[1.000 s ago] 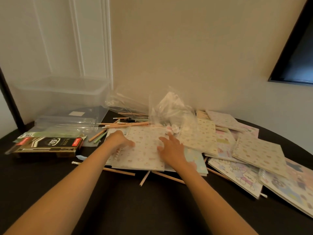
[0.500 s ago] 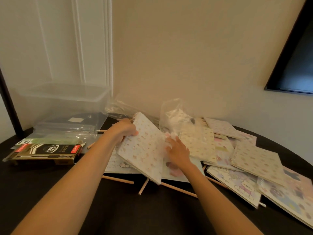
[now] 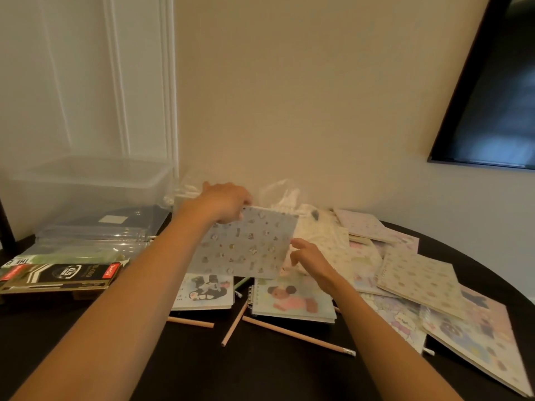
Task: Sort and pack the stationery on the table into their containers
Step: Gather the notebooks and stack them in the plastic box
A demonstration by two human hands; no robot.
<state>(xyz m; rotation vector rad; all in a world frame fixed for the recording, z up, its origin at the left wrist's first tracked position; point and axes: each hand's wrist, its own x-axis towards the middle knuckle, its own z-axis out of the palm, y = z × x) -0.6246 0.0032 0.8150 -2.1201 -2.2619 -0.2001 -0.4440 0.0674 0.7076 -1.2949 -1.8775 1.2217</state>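
My left hand [image 3: 224, 202] grips the top spiral edge of a patterned spiral notebook [image 3: 249, 244] and holds it lifted off the pile, cover facing me. My right hand [image 3: 309, 257] sits at the notebook's right edge with fingers curled; whether it pinches the notebook or the things beneath is unclear. Under it lie two small illustrated notebooks [image 3: 204, 290] [image 3: 292, 299] and loose wooden pencils [image 3: 298, 335]. More notebooks [image 3: 419, 280] spread to the right. A clear plastic box [image 3: 86, 195] stands at the back left.
A black and gold pen pack [image 3: 62, 277] lies at the left beside a green-labelled pack [image 3: 26, 260]. Crumpled clear plastic bags [image 3: 278, 192] sit against the wall. The dark round table [image 3: 260, 371] has bare surface near me. A dark screen [image 3: 498, 82] hangs on the right wall.
My left hand has raised the patterned notebook from flat on the pile to upright and higher, uncovering two small notebooks beneath. My right hand shifted to the notebook's right edge.
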